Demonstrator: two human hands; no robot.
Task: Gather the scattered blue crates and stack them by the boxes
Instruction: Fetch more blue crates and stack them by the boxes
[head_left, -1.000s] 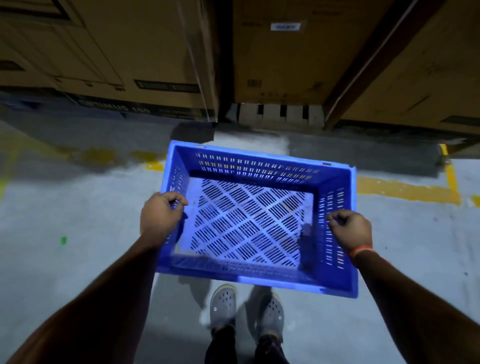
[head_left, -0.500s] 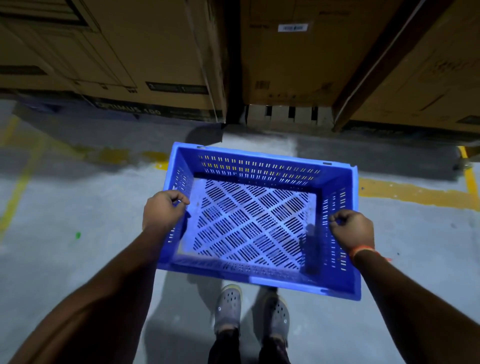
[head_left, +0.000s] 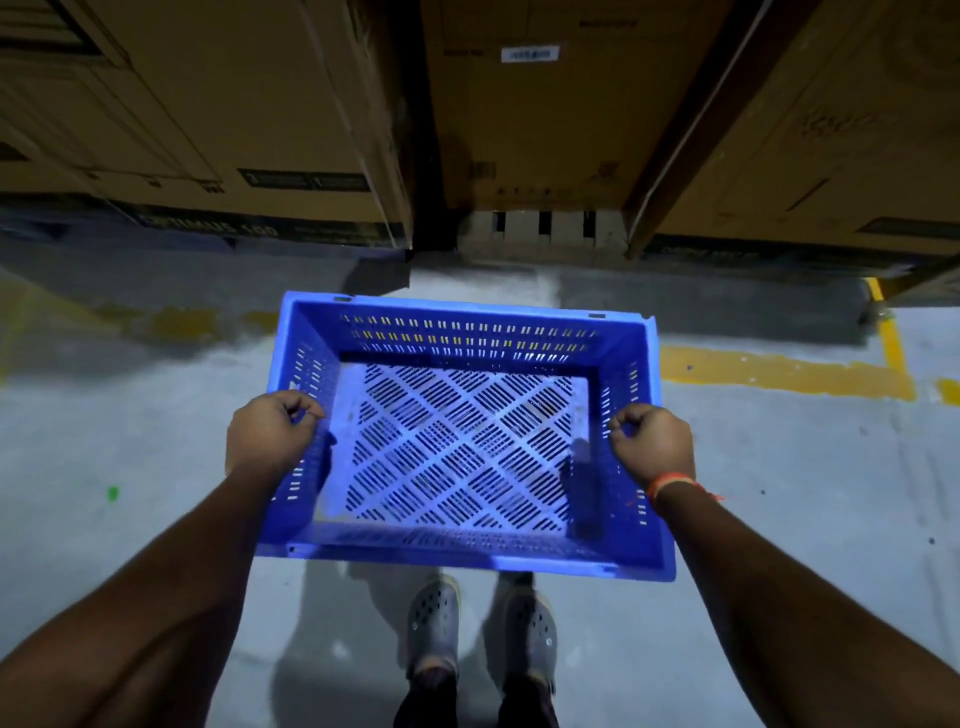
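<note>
Head view: left hand (head_left: 270, 435) and right hand (head_left: 654, 442) each had a grip clamped on opposite side rims of blue crate (head_left: 462, 441), held above floor (head_left: 104, 426), near cardboard boxes (head_left: 545, 114)

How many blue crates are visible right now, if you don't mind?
1: the blue crate, carried above the floor, gripped by the left hand and right hand. Others may lie out of view.

A bright blue crate (head_left: 467, 441) with a diamond-slotted base, before brown cardboard boxes (head_left: 545, 114); yellow line (head_left: 779, 371) crosses grey floor (head_left: 104, 441).
</note>
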